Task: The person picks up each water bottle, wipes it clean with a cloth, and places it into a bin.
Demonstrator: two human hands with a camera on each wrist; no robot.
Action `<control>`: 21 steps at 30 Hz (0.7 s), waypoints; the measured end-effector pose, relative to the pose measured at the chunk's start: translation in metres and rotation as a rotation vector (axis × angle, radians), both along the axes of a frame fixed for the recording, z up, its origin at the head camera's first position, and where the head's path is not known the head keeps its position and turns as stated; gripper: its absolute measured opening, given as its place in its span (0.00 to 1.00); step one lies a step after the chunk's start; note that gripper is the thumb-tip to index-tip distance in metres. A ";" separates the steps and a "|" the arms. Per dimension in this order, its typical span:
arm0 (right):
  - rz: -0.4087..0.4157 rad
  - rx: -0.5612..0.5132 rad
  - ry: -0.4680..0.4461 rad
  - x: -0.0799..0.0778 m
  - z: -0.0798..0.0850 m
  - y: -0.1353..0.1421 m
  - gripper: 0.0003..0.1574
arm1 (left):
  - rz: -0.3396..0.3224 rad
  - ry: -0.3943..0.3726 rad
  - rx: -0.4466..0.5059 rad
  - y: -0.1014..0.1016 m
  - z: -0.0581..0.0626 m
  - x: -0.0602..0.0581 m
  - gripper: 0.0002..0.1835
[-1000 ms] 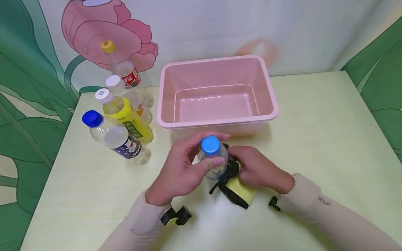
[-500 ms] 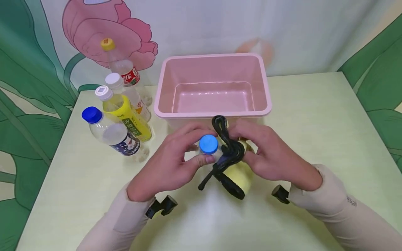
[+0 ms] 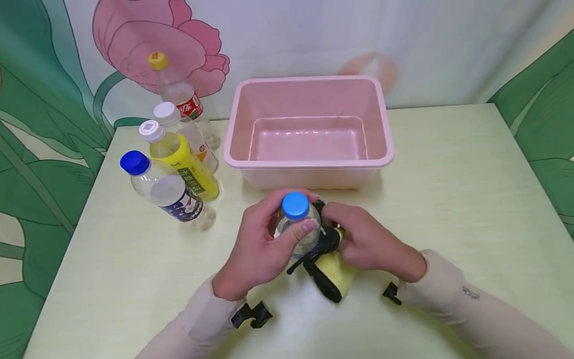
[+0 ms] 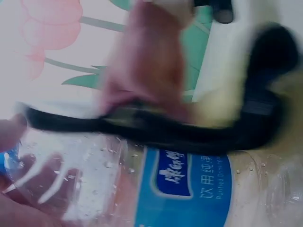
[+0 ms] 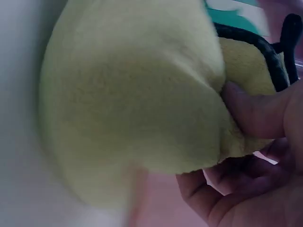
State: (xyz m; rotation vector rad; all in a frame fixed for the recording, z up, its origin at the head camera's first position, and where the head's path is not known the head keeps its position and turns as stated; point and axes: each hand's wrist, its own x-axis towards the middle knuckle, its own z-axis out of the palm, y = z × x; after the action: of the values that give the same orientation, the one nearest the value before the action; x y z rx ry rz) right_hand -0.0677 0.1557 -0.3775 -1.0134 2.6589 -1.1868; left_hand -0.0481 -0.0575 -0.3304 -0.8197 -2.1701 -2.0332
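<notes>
A clear plastic water bottle (image 3: 309,242) with a light blue cap stands in front of the basin. My left hand (image 3: 257,249) grips its upper part, thumb on the near side. Its blue label (image 4: 184,189) shows in the left wrist view, where the bottle lies sideways across the picture. Against the bottle's right side my right hand (image 3: 372,239) pinches a fuzzy yellow cloth (image 3: 338,271) with black edging. In the right wrist view the bunched cloth (image 5: 132,99) hangs from the thumb and fingers. Black edging crosses in front of the bottle, blurred in the left wrist view.
A pink plastic basin (image 3: 309,163) stands behind the hands. To the left, several capped bottles form a row: dark blue cap (image 3: 134,163), yellow-labelled bottle (image 3: 190,174), white cap (image 3: 167,112) and yellow cap (image 3: 158,61). A patterned curtain (image 3: 291,40) hangs behind the table (image 3: 448,199).
Half a second ago my right hand was higher, with the cloth raised beside the bottle's cap; it has since come down along the bottle. My left hand keeps its grip and has shifted slightly.
</notes>
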 end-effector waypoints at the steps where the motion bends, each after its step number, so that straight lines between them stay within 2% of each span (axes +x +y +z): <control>1: -0.005 0.037 -0.034 0.000 -0.009 -0.001 0.28 | -0.018 0.001 0.014 -0.001 -0.001 0.000 0.19; 3: -0.006 0.096 -0.081 0.000 -0.022 -0.001 0.28 | -0.056 -0.017 0.035 -0.003 -0.001 -0.002 0.20; 6: 0.007 0.141 -0.099 -0.001 -0.022 0.000 0.26 | -0.077 -0.070 0.005 -0.008 0.002 -0.004 0.21; 9: 0.014 0.090 -0.070 0.000 -0.001 0.005 0.25 | -0.030 -0.092 -0.127 -0.015 0.007 -0.005 0.25; 13: 0.044 -0.119 0.077 0.004 0.039 0.011 0.24 | 0.035 -0.067 -0.300 -0.021 0.013 -0.002 0.32; 15: 0.073 -0.198 0.164 0.003 0.057 0.010 0.24 | 0.030 -0.084 -0.289 -0.021 0.015 0.001 0.33; 17: 0.099 -0.231 0.224 0.001 0.068 0.007 0.25 | 0.027 -0.111 -0.242 -0.018 0.016 0.006 0.32; 19: 0.109 -0.224 0.227 -0.002 0.070 0.004 0.25 | 0.040 -0.144 -0.174 -0.014 0.015 0.011 0.30; 21: 0.098 -0.186 0.196 -0.002 0.063 0.001 0.26 | 0.073 -0.157 -0.103 -0.008 0.012 0.015 0.27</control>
State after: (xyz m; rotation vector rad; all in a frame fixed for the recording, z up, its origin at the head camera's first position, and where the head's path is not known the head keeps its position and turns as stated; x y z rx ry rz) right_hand -0.0702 0.1563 -0.3149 -1.3375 2.6402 -1.4018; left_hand -0.0330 -0.0656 -0.3184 -0.5983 -2.3668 -2.0289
